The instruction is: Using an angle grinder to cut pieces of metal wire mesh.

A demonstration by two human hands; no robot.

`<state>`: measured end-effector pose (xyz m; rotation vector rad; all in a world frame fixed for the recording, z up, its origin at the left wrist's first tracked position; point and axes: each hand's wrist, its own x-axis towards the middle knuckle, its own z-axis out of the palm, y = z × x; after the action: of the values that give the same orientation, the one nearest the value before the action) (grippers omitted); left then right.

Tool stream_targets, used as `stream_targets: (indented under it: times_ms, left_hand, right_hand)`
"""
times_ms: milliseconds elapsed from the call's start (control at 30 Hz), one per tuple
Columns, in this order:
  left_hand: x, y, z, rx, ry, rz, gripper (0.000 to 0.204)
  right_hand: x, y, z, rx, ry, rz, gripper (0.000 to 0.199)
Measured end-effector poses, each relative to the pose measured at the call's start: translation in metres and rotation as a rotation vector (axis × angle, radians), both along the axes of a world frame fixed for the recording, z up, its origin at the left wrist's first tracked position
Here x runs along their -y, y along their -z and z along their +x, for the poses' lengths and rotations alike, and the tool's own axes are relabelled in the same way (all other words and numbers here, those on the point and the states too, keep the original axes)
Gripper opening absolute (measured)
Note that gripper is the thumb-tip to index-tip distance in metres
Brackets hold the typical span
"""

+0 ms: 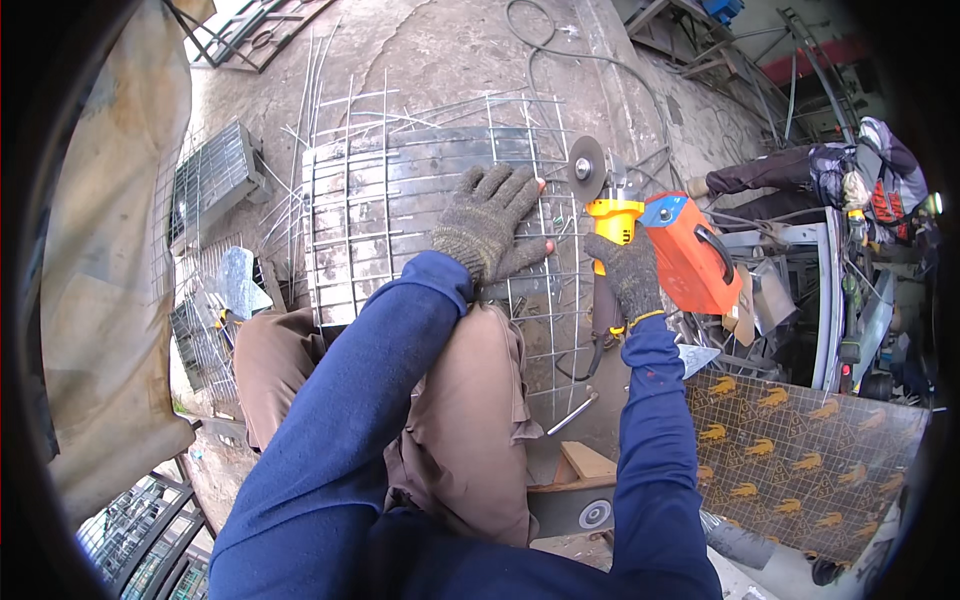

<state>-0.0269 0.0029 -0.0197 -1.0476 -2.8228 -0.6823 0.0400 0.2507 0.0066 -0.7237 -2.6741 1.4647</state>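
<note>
Have left hand (487,222) spread wide over wire mesh (386,190), pretty near the right edge of the metal sheet (367,170) underneath. Have right hand (627,275) wrapped around a yellow angle grinder (613,209), just past that edge, with its disc (586,168) at the far end. Also spot a chunky orange machine (690,258) just beside it.

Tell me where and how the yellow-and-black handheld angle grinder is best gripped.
Probably around the slim middle of the grinder, coming from the right, as the grey-gloved right hand does: the body is elongated, the round grey disc sits exposed at its far end, and the black cord leaves the near end.
</note>
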Motion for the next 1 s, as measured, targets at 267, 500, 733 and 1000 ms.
stream_targets:
  times_ms: [267,500,733,1000]
  left_hand:
    - [0.0009,-0.0011,0.0001,0.004,0.012,0.015,0.091]
    - [0.0007,0.0030,-0.0022,0.000,0.018,0.018,0.093]
    - [0.0004,0.0046,-0.0015,0.001,0.005,0.032,0.092]
    - [-0.0004,0.0060,-0.0003,-0.007,-0.010,0.041,0.091]
  right_hand:
    - [-0.0019,0.0026,0.0009,0.007,-0.005,0.026,0.054]
    - [-0.0002,0.0025,-0.0020,0.019,-0.011,0.050,0.055]
    - [-0.0006,0.0054,-0.0017,-0.014,-0.012,0.027,0.056]
    - [0.0002,0.0019,-0.0043,0.017,-0.003,-0.009,0.054]
